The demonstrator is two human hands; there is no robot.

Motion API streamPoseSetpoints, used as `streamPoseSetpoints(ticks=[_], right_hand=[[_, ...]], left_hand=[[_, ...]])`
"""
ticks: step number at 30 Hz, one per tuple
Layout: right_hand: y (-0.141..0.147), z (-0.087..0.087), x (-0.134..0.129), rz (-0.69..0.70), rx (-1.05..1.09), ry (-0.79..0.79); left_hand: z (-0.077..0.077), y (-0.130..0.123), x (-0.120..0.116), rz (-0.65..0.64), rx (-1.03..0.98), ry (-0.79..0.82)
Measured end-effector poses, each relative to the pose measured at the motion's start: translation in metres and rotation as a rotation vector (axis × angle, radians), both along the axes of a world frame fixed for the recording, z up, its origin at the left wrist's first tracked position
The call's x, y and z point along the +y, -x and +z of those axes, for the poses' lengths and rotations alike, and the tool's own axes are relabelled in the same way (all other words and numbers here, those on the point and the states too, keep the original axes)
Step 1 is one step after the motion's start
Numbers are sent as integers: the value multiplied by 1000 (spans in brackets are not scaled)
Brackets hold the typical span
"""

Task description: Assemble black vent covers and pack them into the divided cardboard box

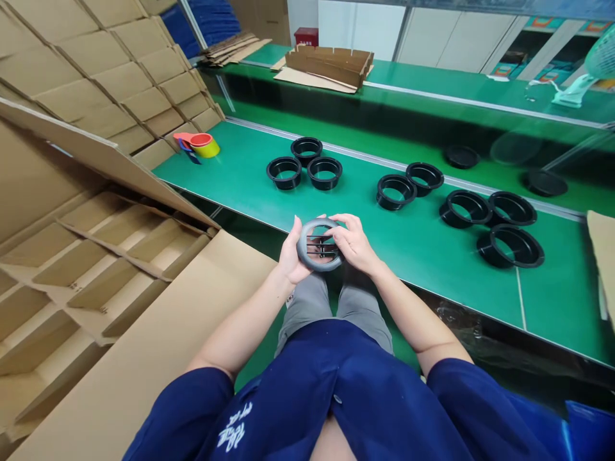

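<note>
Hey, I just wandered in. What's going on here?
A person at a green bench is handling a grey ring with dark bars across its opening. The left hand holds one side; the right hand is on the other, its fingers over the rim. Beyond, black rings sit on the bench in groups of three, two and three. A divided cardboard box stands open at the person's left.

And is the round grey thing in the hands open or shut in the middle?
Open: you can see through the gaps between the black slats inside the grey ring.
</note>
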State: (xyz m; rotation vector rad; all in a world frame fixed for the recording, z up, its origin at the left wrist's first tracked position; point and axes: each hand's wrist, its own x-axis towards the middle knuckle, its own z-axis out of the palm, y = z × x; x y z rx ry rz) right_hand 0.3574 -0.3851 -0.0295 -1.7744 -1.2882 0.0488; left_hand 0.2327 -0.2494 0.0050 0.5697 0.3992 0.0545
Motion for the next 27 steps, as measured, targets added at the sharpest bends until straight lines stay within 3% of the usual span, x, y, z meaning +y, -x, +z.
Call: streamPoseSetpoints(ticks=[7, 15, 27], right_hand=[[-5, 14, -13, -60, 318, -76], [-5, 8, -30, -58, 349, -114], [-11, -7, -30, -106, 354, -100]], left_hand=[[-1, -14, 0, -55, -5, 56], [-2, -19, -2, -68, -75, -1], [-2, -34, -2, -94, 40, 135]])
